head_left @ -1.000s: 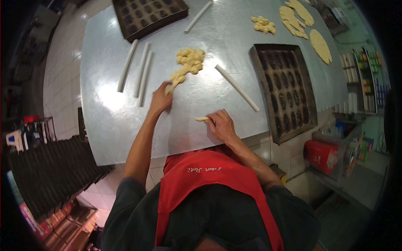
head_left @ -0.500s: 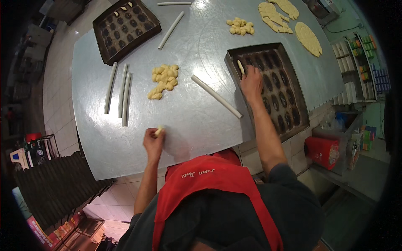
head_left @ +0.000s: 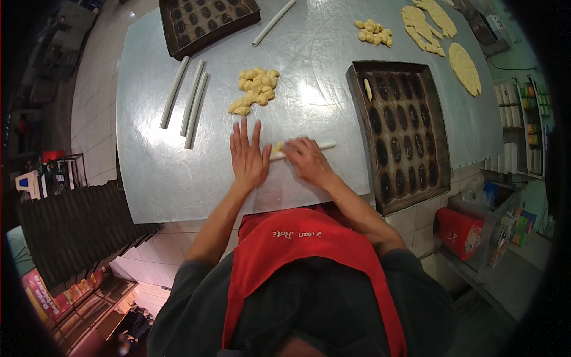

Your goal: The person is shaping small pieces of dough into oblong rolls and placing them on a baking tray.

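- Lying flat on the desk (head_left: 154,178), left hand (head_left: 248,156) has fingers spread open beside the dough rope (head_left: 303,149).
- Right hand (head_left: 306,160) presses open-palmed on the rope; uneven pressure could likely thin or tear it.

Left hand (head_left: 248,156): flat, palm down, fingers extended and spread. Right hand (head_left: 306,162): palm down, fingers loosely curled. Both forearms bare, converging.
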The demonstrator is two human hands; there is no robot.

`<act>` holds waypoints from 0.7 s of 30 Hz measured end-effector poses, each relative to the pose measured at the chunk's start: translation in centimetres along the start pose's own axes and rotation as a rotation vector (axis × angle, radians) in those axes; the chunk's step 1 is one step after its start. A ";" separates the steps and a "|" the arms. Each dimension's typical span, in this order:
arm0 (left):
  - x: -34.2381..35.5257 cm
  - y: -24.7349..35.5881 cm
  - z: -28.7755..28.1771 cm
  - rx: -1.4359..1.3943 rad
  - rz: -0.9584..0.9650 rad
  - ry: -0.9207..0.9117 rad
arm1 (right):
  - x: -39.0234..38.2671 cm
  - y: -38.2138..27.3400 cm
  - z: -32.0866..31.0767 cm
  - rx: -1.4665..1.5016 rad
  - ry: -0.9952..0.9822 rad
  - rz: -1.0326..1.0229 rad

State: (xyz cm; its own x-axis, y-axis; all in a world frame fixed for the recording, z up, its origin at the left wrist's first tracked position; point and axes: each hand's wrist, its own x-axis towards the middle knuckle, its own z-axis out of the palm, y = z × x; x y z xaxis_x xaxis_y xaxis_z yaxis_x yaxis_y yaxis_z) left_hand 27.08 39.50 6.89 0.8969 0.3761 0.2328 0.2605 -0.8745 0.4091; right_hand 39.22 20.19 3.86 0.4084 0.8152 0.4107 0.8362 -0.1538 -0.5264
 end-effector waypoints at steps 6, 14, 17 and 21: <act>2.1 -1.9 0.8 0.208 0.036 -0.014 | 2.4 -1.5 0.4 -0.011 0.181 0.201; -3.9 0.2 0.2 -0.102 0.163 -0.176 | 0.2 -1.3 0.0 -0.184 0.097 0.523; -2.2 0.6 1.6 -0.125 0.144 -0.173 | 1.2 -1.6 1.3 -0.299 0.030 0.302; -7.3 0.3 0.9 -0.221 0.192 -0.223 | -3.9 -4.1 2.1 -0.252 -0.063 0.086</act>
State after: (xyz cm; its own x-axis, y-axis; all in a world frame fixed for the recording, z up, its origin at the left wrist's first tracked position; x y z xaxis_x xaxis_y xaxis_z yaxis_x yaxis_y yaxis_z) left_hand 20.92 36.21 4.52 0.9842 0.1139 0.1357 0.0180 -0.8263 0.5630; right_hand 33.46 18.83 2.82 0.4646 0.8250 0.3217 0.8676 -0.3514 -0.3518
